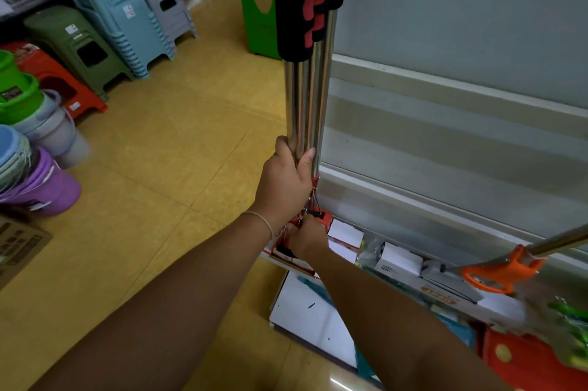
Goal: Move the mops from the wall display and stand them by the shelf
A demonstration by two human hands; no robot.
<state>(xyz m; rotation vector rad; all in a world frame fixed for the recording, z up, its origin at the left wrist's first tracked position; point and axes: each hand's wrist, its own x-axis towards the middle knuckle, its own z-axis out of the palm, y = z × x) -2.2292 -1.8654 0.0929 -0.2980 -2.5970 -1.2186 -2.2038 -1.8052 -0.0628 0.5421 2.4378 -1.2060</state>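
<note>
A bundle of mops (307, 97) stands upright in front of me, with shiny steel poles and black-and-red foam grips at the top. My left hand (286, 182) is wrapped around the poles low down. My right hand (307, 237) grips the red lever parts at the base of the bundle, just below the left hand. The mop heads are hidden behind my hands. The poles stand against the end of a grey shelf unit (445, 142). Another mop with an orange lever (496, 271) lies slanted at the right.
Stacked plastic stools (105, 8) in blue, grey, green and red line the left wall. Nested buckets (35, 148) sit at the far left. White boxes (397, 260) and packaged goods lie at the shelf's foot. A green stand (257, 2) is behind the poles. Yellow floor (165, 167) lies between.
</note>
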